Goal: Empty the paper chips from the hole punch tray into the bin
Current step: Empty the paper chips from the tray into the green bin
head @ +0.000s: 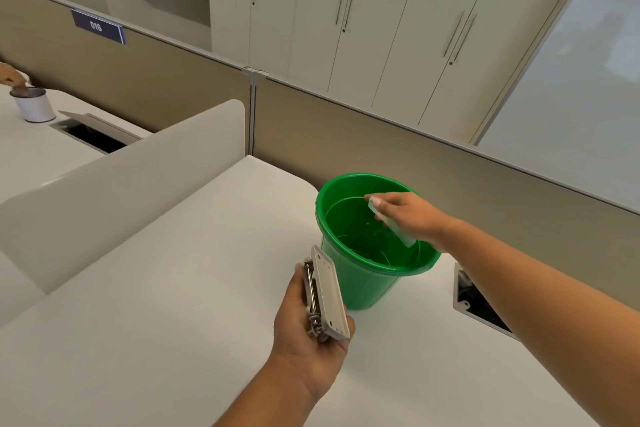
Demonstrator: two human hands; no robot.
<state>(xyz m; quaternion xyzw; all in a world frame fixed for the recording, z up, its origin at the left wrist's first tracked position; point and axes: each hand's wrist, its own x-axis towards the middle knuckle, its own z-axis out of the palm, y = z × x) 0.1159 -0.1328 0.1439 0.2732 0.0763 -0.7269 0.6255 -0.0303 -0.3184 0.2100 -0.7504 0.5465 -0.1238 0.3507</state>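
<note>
A green plastic bin (360, 284) stands on the white desk (173, 288). My right hand (408, 215) reaches over the bin's mouth and grips a pale translucent chip tray (398, 232), tilted down into the bin. My left hand (308, 333) holds the beige hole punch (329, 295) on its edge just left of the bin, metal mechanism facing left. A few small specks show on the bin's inner floor.
A cable hatch (478, 302) is cut into the desk right of the bin. A low white divider (121, 184) borders the desk on the left. Beyond it, another person's hand (10, 74) touches a white cup (34, 104). Tan partition panels run behind.
</note>
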